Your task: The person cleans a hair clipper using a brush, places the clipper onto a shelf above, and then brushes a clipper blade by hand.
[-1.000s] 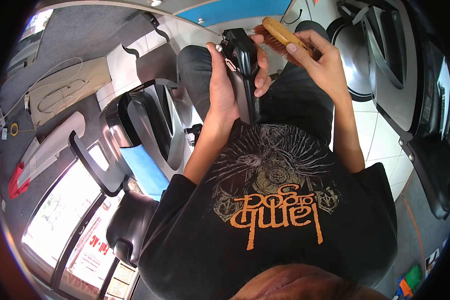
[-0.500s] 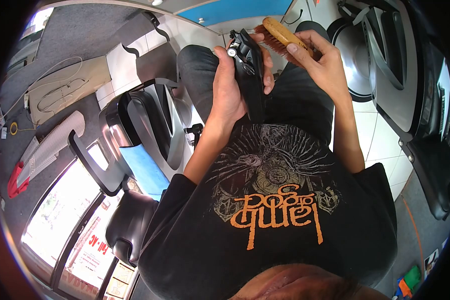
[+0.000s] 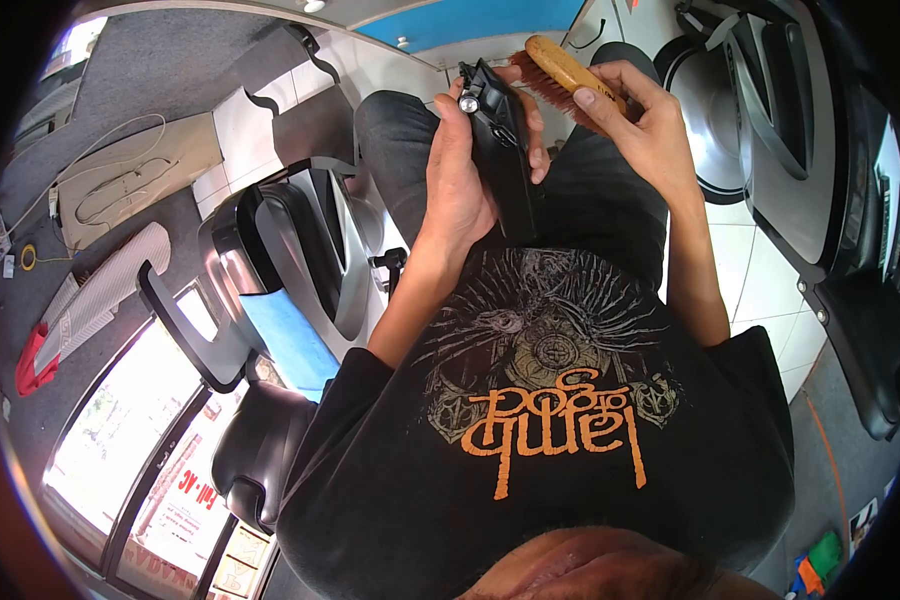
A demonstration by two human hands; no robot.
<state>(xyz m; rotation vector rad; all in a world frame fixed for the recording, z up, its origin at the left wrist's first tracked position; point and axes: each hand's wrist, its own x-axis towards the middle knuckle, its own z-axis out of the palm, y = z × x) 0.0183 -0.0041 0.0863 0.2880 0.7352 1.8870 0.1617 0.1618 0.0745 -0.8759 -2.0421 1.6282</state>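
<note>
My left hand (image 3: pixel 454 185) is wrapped around a black hair clipper (image 3: pixel 502 150), its head pointing up and away from me. A round silver knob shows on the clipper's side near my thumb. In my right hand (image 3: pixel 648 130) is a brush (image 3: pixel 566 72) with a yellowish wooden back and reddish-brown bristles, pinched between thumb and fingers. The bristles face down and left, towards the clipper head. A fingertip of my left hand shows beside the brush's far end; whether it touches the bristles I cannot tell. Both things are above my lap.
Black and grey barber chairs stand to the left (image 3: pixel 300 240) and right (image 3: pixel 800 150). A blue cloth (image 3: pixel 288 340) hangs over the left one. A blue-fronted cabinet (image 3: pixel 470 28) is ahead. Cables (image 3: pixel 120 190) lie on a board at far left.
The clipper has turned and tilted slightly in my left hand, its head shifting a little. The brush and my right hand stay almost in the same place.
</note>
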